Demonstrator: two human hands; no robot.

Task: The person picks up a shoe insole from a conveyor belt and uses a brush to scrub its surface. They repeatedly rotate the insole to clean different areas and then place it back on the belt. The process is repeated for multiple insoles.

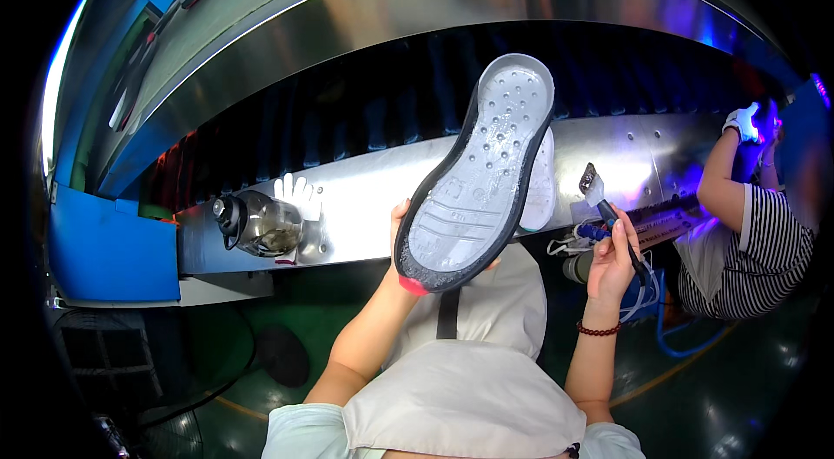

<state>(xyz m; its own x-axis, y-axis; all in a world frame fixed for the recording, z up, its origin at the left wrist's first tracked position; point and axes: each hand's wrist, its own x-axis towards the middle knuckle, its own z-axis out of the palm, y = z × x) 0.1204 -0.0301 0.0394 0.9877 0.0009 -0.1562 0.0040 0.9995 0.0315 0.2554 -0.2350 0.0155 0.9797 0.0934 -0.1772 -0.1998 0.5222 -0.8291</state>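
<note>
On the metal tabletop (373,190), leftmost, one dark bottle (268,223) partly covers one white glove (295,188). Next come two shoe soles: the left hand (400,214), forearm angled up, has its fingers gripping the near end of one grey, black-edged sole (469,177) above the tabletop, hiding part of a second, pale sole (543,185). Further right, the right hand (613,261), raised upright, curls its fingers around one brush (605,211), tip up-left. Far right, one co-worker (738,242) wears stripes.
</note>
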